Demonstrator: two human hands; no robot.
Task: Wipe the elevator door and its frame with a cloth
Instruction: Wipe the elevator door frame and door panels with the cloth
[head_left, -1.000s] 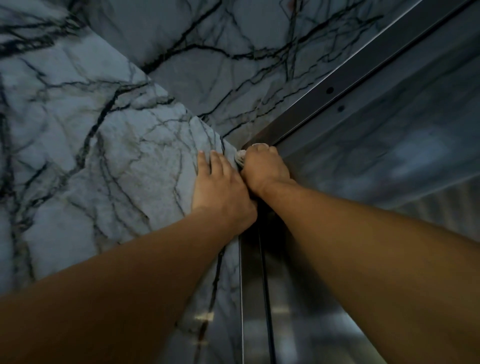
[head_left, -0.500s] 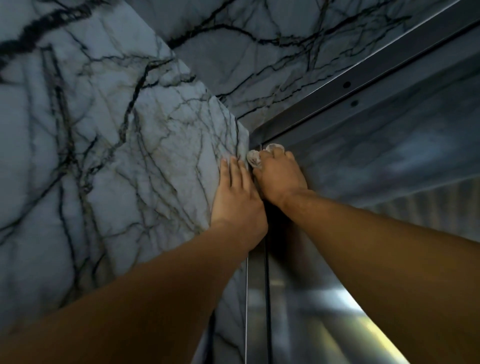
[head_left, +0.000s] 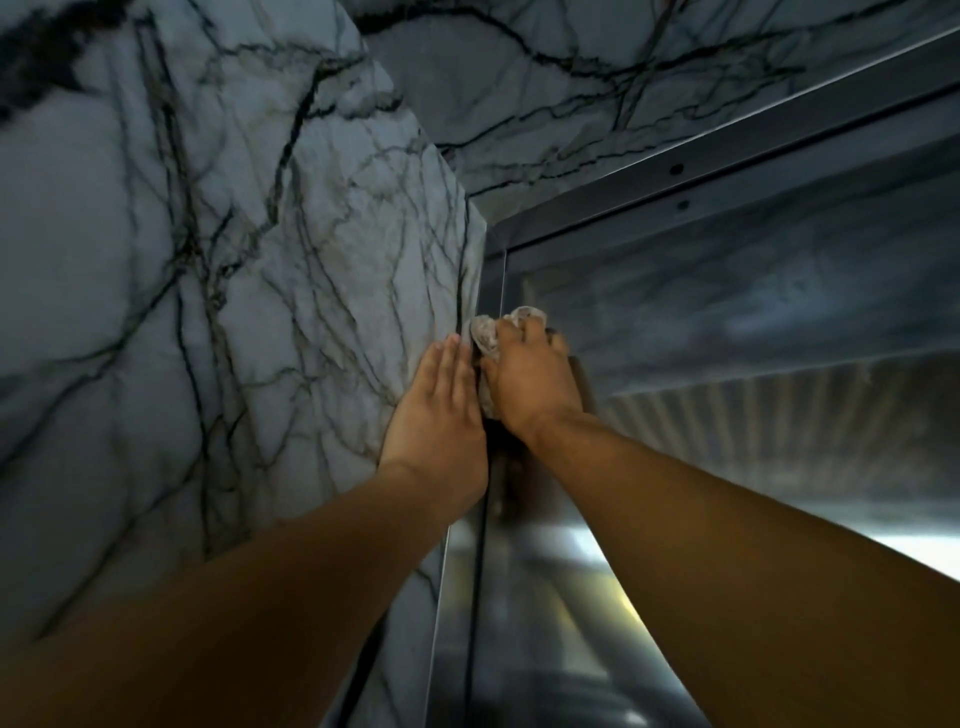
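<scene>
The crumpled pale cloth (head_left: 488, 335) is grasped in the right hand's grip (head_left: 530, 382), pressed on the steel frame strip (head_left: 491, 291). Just beside the grip, the left hand (head_left: 441, 410) lies flat, released, on the veined grey marble wall (head_left: 260, 260) — the bunched cloth could be caught in the door gap below the grip.

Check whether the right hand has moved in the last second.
Yes: the right hand, gripping the cloth, has slid down the door frame, away from its top corner.
</scene>
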